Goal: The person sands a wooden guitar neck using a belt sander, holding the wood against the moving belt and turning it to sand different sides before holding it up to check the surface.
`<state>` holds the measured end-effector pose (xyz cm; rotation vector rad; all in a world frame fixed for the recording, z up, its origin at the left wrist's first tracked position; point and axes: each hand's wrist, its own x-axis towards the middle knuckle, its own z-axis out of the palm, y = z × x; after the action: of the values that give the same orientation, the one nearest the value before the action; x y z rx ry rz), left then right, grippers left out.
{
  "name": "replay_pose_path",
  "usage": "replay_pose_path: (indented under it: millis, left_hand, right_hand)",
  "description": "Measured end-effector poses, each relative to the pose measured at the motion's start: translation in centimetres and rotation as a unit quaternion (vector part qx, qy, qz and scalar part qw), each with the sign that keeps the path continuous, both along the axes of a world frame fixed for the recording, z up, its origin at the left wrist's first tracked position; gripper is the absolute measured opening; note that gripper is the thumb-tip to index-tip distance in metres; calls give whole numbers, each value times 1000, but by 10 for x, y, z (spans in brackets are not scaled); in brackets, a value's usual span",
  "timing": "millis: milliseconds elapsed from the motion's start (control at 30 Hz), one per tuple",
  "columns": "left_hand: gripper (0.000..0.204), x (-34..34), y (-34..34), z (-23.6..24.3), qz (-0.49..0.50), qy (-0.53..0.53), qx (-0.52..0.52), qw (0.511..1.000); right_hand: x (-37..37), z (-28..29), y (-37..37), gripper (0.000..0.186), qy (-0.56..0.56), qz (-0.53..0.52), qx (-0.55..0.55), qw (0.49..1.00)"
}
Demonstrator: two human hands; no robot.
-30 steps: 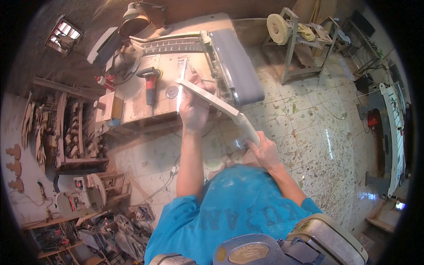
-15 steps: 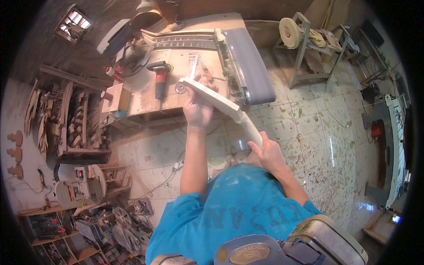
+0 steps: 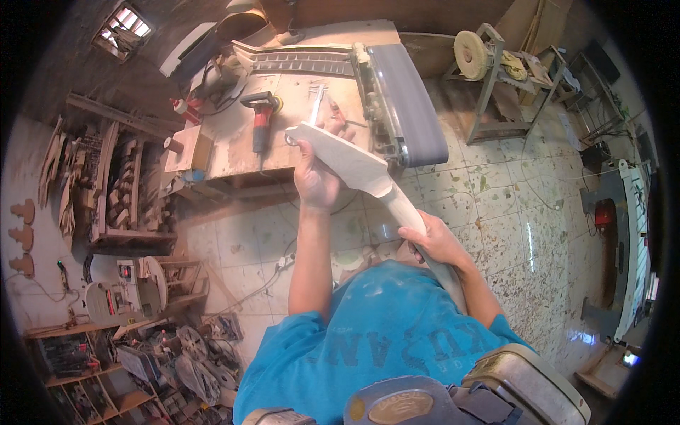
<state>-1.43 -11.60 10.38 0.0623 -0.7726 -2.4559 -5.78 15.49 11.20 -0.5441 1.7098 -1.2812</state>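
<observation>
Pale-wood guitar neck (image 3: pixel 405 212): headstock (image 3: pixel 345 157) held across fingers of left hand (image 3: pixel 316 185), shaft gripped within right hand (image 3: pixel 443 244), apparently for balance.

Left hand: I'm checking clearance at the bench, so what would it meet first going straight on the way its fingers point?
The left hand, holding the pale wooden piece, would probably meet the small reddish object on the bench just ahead, though the hand's height above it is unclear.
</observation>
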Motion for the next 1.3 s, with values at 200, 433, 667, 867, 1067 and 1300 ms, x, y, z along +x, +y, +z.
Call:
replay_pose_path:
  millis: [200,433,667,867,1067,1300]
  left_hand:
    - [70,2,6,10,-9,-4,-32,999]
    - [73,2,8,11,-2,-4,-29,1000]
    - [68,2,9,-4,9,-11,40,999]
    - [63,5,5,-32,47,-5,156,987]
    - [61,3,13,-24,64,-24,144,987]
    - [63,2,12,-28,78,-33,116,990]
  right_hand:
    - [-4,17,0,35,-107,31,10,994]
    - [-3,15,1,32,-169,49,28,984]
    - [3,20,-1,35,14,25,93,995]
    - [39,-3,-1,41,328,15,87,941]
    - [39,-4,2,44,340,22,94,935]
    - [31,-4,1,44,313,35,89,945]
